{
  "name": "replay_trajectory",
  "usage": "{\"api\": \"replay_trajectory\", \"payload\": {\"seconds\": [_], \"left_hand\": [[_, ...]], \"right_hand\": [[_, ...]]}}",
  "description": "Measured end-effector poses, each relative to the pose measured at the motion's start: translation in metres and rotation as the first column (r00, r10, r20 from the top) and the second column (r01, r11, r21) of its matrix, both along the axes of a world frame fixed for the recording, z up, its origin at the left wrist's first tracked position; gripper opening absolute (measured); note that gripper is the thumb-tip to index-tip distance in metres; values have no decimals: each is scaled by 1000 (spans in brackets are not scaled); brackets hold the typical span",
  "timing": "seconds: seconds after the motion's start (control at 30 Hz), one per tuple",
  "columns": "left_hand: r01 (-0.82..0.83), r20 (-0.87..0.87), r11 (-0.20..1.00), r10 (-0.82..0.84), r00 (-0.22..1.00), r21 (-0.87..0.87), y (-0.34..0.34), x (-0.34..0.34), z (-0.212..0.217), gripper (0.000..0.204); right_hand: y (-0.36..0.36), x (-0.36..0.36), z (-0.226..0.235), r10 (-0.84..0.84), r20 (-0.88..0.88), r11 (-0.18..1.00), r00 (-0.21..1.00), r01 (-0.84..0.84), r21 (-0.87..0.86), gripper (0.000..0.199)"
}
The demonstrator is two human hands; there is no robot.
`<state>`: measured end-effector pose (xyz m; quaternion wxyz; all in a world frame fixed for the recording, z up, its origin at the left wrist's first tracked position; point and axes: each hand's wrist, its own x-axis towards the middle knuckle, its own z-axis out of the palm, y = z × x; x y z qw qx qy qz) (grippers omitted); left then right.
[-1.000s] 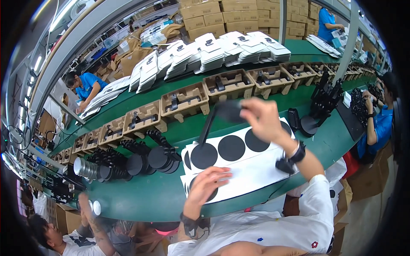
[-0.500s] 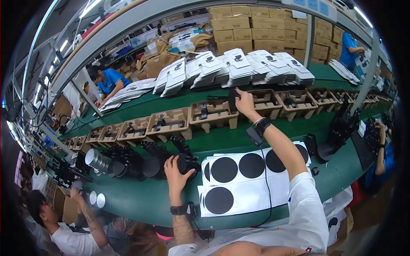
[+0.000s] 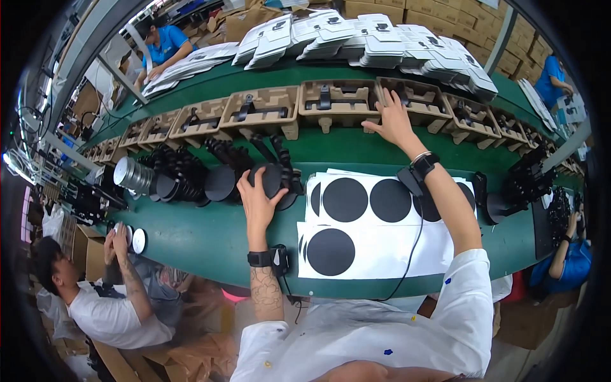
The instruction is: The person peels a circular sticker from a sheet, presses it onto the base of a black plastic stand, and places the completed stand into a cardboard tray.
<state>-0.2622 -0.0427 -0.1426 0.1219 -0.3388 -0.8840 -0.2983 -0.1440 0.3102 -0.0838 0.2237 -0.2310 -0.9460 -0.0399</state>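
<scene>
My left hand (image 3: pixel 258 197) grips a black stand with a round base (image 3: pixel 272 181), one of a row lying on the green belt (image 3: pixel 210 239). My right hand (image 3: pixel 391 118) reaches far forward with fingers spread and rests on the edge of a brown moulded pulp tray (image 3: pixel 414 95). Between my arms lie white sheets with black round pads (image 3: pixel 363 219). A black wrist device with a cable sits on each of my wrists.
A line of pulp trays (image 3: pixel 261 111) runs along the belt's far side, with stacks of white cartons (image 3: pixel 382 38) behind. More black stands (image 3: pixel 184 178) lie to the left and at the right (image 3: pixel 515 188). Other people work at lower left (image 3: pixel 102 299), far left (image 3: pixel 162 44) and right (image 3: pixel 569 261).
My right hand carried a black part to the far pulp tray and now rests open on it. My left hand moved from the white sheets to a black stand and gripped it.
</scene>
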Motion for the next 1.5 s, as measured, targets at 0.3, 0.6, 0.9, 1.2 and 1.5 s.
{"api": "replay_trajectory", "payload": {"seconds": [0.3, 0.6, 0.9, 1.2, 1.5], "left_hand": [[-120, 464, 513, -623, 630, 850, -51, 24, 18, 72], [120, 240, 884, -250, 938, 452, -30, 93, 4, 82], [54, 363, 911, -217, 906, 409, -19, 120, 0, 86], [80, 479, 937, -246, 843, 339, -13, 122, 5, 87], [93, 480, 934, -260, 838, 344, -12, 126, 6, 87]], "right_hand": [[-78, 43, 25, 386, -82, 911, 919, -394, -126, 40], [-252, 107, -14, 565, -134, 754, 814, -575, -317, 35], [-255, 122, -14, 492, -243, 751, 836, -549, -367, 28], [-253, 136, -2, 455, -369, 714, 810, -580, -393, 17], [-227, 154, 0, -22, -986, 504, 164, -850, -152, 11]]}}
